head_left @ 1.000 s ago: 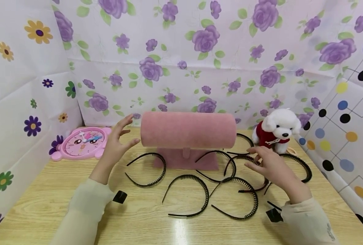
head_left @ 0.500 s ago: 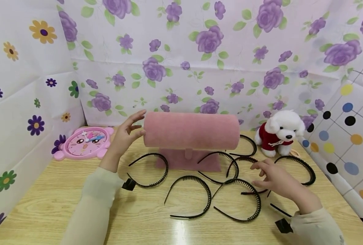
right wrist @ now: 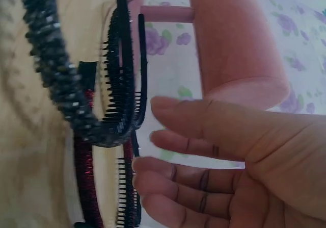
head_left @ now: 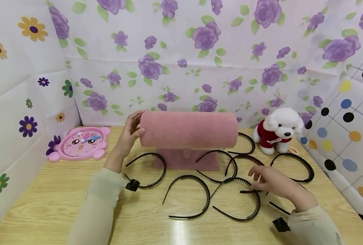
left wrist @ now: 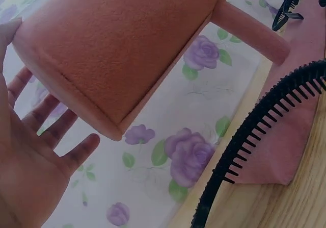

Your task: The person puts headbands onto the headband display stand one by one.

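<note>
A pink padded roll [head_left: 188, 129] stands on a post over a flat base [head_left: 166, 163]. My left hand [head_left: 128, 136] touches the roll's left end. In the left wrist view, its thumb [left wrist: 9, 31] meets the roll's edge and the other fingers spread beside the end face. My right hand [head_left: 273, 180] hovers over black toothed headbands, fingers loosely bent, holding nothing. Near its fingertips lies a dark-red headband [head_left: 251, 158], partly hidden. In the right wrist view, a glittery black headband [right wrist: 61, 85] and a red glitter band [right wrist: 85, 172] are close to my hand [right wrist: 204, 161].
Several more headbands lie around: one at left [head_left: 165, 169], one in front [head_left: 208, 194], one at front right [head_left: 259, 200], one far right [head_left: 310, 170]. A pink clock [head_left: 81, 144] lies back left. A white toy dog [head_left: 279, 126] sits back right. Patterned cloth walls enclose the wooden table [head_left: 144, 221].
My left hand has moved right and onto the roll's left end, from apart beside it. My right hand has come lower and nearer, away from the toy dog, and its fingers bend more.
</note>
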`<state>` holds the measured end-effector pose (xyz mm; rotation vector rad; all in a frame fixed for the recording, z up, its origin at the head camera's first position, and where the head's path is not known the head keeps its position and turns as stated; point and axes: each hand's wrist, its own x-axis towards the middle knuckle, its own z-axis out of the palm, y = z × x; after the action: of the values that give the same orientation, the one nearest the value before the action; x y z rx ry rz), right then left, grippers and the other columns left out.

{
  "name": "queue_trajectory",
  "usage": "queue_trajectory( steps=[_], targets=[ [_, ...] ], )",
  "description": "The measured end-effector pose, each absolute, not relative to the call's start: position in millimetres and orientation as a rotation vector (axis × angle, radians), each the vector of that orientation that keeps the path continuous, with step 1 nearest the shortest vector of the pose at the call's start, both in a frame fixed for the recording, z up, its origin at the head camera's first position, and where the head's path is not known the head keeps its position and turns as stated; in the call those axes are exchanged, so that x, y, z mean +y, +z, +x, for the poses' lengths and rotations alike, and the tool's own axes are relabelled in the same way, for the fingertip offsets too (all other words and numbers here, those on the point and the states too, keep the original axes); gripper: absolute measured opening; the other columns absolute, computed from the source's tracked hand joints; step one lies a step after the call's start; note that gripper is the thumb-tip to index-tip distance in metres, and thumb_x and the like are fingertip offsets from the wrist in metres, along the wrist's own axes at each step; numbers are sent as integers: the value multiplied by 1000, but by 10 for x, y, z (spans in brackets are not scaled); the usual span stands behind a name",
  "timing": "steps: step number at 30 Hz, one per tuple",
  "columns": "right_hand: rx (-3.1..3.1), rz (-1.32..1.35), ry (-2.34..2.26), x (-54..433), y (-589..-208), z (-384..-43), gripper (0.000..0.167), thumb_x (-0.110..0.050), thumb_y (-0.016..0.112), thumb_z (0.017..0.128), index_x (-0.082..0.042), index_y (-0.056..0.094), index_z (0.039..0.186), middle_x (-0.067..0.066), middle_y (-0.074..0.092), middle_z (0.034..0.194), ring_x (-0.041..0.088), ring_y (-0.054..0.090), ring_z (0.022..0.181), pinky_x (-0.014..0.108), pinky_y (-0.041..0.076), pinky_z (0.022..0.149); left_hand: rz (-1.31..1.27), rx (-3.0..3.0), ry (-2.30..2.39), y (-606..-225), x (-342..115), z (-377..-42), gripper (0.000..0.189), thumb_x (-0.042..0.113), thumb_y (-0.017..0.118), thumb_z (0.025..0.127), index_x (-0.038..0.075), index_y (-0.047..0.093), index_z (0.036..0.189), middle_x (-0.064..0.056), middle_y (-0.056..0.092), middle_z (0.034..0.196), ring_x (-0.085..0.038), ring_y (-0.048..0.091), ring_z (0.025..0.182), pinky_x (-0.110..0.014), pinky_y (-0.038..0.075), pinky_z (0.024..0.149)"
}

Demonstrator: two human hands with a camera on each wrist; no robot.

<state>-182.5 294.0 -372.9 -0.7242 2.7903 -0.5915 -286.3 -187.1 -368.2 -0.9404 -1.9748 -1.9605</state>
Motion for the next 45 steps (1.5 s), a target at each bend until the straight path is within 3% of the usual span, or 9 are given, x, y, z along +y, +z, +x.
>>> queue_trajectory(
  steps=[13, 23, 29, 36, 45],
  targets=[
    [2788, -751, -525, 2853, -3817, -1892, 18, -15, 72, 83, -7, 64, 98, -8, 61, 72, -3, 49, 59, 20, 42, 55, -907, -1953, -1963, -3634, -1933, -2855, 55, 15, 55, 94, 19, 34, 146, 4, 43, 141, -14, 41, 130, -25, 41, 97],
    [2793, -705, -545, 2811, -3756, -1862, 14, -14, 71, 84, -6, 69, 94, -5, 65, 78, -1, 54, 64, 21, 45, 56, -897, -1964, -1954, -3615, -1949, -2844, 56, 13, 53, 94, 18, 33, 147, 4, 43, 141, -14, 41, 129, -24, 41, 96],
    [2648, -605, -778, 2875, -3730, -1856, 20, -11, 65, 88, 3, 66, 103, 4, 65, 84, 10, 61, 57, 25, 52, 52, -912, -1962, -1966, -3626, -1958, -2834, 56, 14, 53, 94, 19, 33, 146, 6, 42, 142, -13, 40, 130, -24, 41, 97],
    [2506, -584, -904, 2975, -3643, -1822, 21, -16, 61, 93, 1, 62, 106, 13, 64, 95, 16, 61, 64, 28, 55, 51, -936, -1950, -1990, -3657, -1928, -2833, 56, 19, 56, 95, 20, 32, 146, 6, 41, 143, -13, 40, 130, -24, 40, 98],
    [2409, -670, -972, 3026, -3455, -1778, 22, -17, 55, 97, 2, 59, 107, 9, 70, 90, 10, 60, 65, 34, 53, 49, -908, -1965, -1984, -3720, -1887, -2880, 56, 12, 51, 93, 18, 33, 146, 6, 42, 142, -13, 41, 129, -24, 42, 97]
  ],
)
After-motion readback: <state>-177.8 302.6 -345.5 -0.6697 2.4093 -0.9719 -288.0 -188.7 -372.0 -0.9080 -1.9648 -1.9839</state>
